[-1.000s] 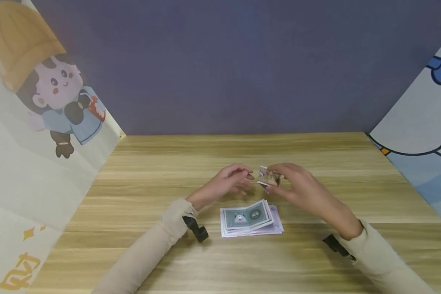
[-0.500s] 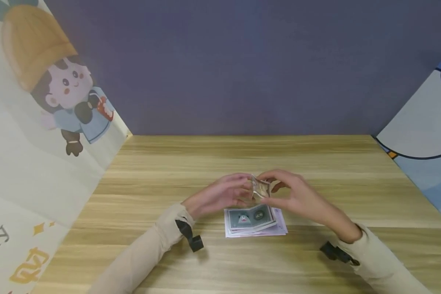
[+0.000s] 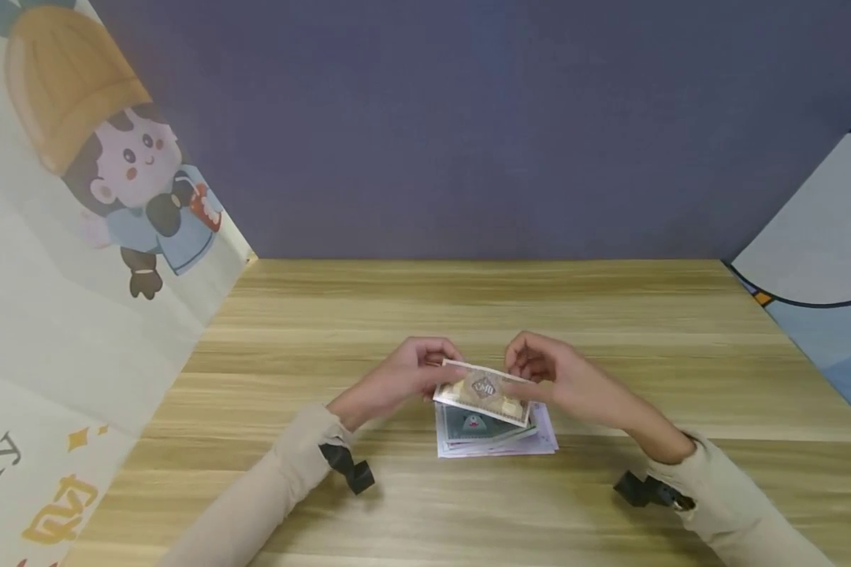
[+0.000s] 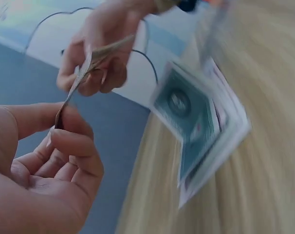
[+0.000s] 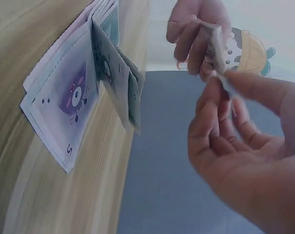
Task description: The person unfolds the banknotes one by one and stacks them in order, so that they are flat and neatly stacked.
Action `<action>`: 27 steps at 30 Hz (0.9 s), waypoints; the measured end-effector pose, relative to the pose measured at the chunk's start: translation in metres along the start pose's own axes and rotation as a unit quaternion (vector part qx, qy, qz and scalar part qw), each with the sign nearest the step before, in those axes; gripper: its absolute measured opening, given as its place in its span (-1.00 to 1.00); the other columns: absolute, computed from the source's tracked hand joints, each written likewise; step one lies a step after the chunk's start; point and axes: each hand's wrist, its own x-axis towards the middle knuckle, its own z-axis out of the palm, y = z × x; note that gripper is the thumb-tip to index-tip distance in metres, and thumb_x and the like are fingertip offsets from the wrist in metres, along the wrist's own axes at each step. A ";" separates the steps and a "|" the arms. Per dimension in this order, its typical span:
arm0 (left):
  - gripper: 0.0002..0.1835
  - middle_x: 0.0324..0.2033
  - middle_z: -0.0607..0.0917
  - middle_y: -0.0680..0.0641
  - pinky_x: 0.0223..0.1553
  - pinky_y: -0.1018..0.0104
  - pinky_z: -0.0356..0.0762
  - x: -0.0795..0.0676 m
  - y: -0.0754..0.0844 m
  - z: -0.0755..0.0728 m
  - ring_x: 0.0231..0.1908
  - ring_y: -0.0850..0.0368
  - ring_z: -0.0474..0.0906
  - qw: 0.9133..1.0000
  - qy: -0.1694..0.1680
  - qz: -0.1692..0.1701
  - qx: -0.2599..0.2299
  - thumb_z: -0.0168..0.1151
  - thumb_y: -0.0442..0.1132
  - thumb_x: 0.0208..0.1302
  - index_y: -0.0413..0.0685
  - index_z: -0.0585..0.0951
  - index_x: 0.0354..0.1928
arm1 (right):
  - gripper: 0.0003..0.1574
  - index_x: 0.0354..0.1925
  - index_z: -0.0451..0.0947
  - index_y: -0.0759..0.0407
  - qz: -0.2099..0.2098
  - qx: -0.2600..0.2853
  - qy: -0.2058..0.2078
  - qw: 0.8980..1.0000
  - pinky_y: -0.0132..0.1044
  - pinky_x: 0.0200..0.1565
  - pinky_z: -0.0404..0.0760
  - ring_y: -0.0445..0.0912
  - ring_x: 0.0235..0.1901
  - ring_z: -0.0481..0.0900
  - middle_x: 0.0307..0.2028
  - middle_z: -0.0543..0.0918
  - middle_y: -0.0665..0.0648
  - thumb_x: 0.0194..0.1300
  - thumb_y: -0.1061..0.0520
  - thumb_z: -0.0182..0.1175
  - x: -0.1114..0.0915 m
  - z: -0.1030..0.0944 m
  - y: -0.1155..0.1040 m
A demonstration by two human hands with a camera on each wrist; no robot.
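A brown play-money bill (image 3: 487, 387) with a diamond emblem is held spread between both hands, above a stack of bills. The left hand (image 3: 404, 372) pinches its left end between thumb and fingers; the left wrist view shows the bill edge-on. At the other end, the right hand (image 3: 555, 378) pinches it with its thumb on the printed face and fingers curled behind. Below lies the stack, with a creased green bill (image 3: 473, 425) on top and purple bills (image 3: 544, 429) sticking out underneath. In the right wrist view a purple bill (image 5: 72, 97) shows a cartoon figure.
The stack lies on a wood-grain tabletop (image 3: 425, 504). A dark blue-grey panel (image 3: 425, 126) stands along the back edge. Cartoon-printed sheets, such as the left wall sheet (image 3: 35, 299), rise at both sides. Black straps with small boxes sit on both wrists.
The right hand brought the folded brown bill left and nearer, over the stack. The left hand has taken its other end, and the bill is now opened out between the hands.
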 end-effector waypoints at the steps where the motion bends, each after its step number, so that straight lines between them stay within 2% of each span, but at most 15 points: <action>1: -0.85 -0.44 0.70 -0.04 -0.57 0.33 0.43 -0.001 0.002 0.001 -0.59 0.21 0.46 0.999 0.011 0.006 0.031 0.31 -0.25 0.33 -0.17 0.62 -0.15 | -0.69 -0.10 0.48 0.16 0.002 0.001 0.009 1.000 -0.26 -0.27 0.63 -0.01 -0.28 0.58 -0.24 0.57 0.16 0.26 0.18 0.39 0.001 0.000 0.001; 3: -0.86 -0.47 0.72 -0.04 -0.60 0.20 0.53 -0.003 0.005 0.004 -0.63 0.16 0.51 0.995 0.025 0.024 0.089 0.32 -0.26 0.33 -0.17 0.62 -0.18 | -0.71 -0.11 0.49 0.16 0.005 -0.012 0.023 1.000 -0.29 -0.30 0.62 -0.03 -0.31 0.58 -0.28 0.57 0.15 0.26 0.21 0.37 0.003 0.001 0.001; 7: -0.92 -0.54 0.71 -0.02 -0.61 -0.04 0.62 -0.007 0.010 0.012 -0.66 -0.09 0.58 0.981 0.040 0.064 0.181 0.31 -0.33 0.31 -0.18 0.60 -0.23 | -0.75 -0.15 0.54 0.15 -0.008 -0.055 0.037 0.998 -0.31 -0.34 0.62 -0.08 -0.37 0.58 -0.34 0.60 0.08 0.23 0.29 0.37 0.005 0.002 0.001; 9: -0.94 -0.57 0.70 -0.03 -0.63 -0.01 0.62 -0.009 0.011 0.015 -0.66 -0.16 0.58 0.974 0.040 0.078 0.207 0.29 -0.37 0.31 -0.19 0.59 -0.25 | -0.77 -0.17 0.56 0.14 -0.012 -0.077 0.040 0.996 -0.32 -0.36 0.61 -0.10 -0.39 0.58 -0.37 0.60 0.04 0.22 0.31 0.37 0.006 0.003 0.001; 11: -0.95 -0.60 0.68 -0.01 -0.67 0.12 0.61 -0.010 0.010 0.017 -0.69 -0.11 0.58 0.968 0.037 0.080 0.234 0.28 -0.38 0.31 -0.19 0.58 -0.27 | -0.78 -0.19 0.57 0.14 -0.011 -0.098 0.038 0.994 -0.32 -0.37 0.61 -0.13 -0.40 0.57 -0.39 0.61 0.01 0.22 0.32 0.37 0.007 0.005 0.003; 16: -0.94 -0.67 0.63 0.00 -0.74 0.41 0.46 -0.009 0.001 0.020 -0.74 0.17 0.50 0.957 0.026 0.051 0.286 0.28 -0.32 0.34 -0.10 0.57 -0.28 | -0.82 -0.20 0.59 0.13 0.003 -0.140 0.019 0.990 -0.32 -0.36 0.60 -0.18 -0.40 0.56 -0.41 0.60 -0.04 0.24 0.32 0.33 0.008 0.010 0.009; 21: -0.91 -0.60 0.64 0.03 -0.73 0.43 0.46 -0.005 -0.011 0.020 -0.71 0.23 0.49 0.951 0.021 0.025 0.306 0.32 -0.32 0.30 -0.05 0.57 -0.29 | -0.78 -0.20 0.60 0.13 0.006 -0.180 0.011 0.984 -0.34 -0.37 0.61 -0.21 -0.41 0.55 -0.42 0.61 -0.08 0.20 0.33 0.37 0.008 0.015 0.017; 27: -0.89 -0.59 0.58 0.08 -0.68 0.46 0.44 0.000 -0.021 0.022 -0.65 0.30 0.43 0.935 0.000 -0.005 0.354 0.35 -0.29 0.27 -0.03 0.56 -0.33 | -0.79 -0.21 0.61 0.09 0.015 -0.217 -0.004 0.976 -0.36 -0.41 0.60 -0.26 -0.45 0.55 -0.45 0.61 -0.14 0.19 0.30 0.37 0.008 0.022 0.026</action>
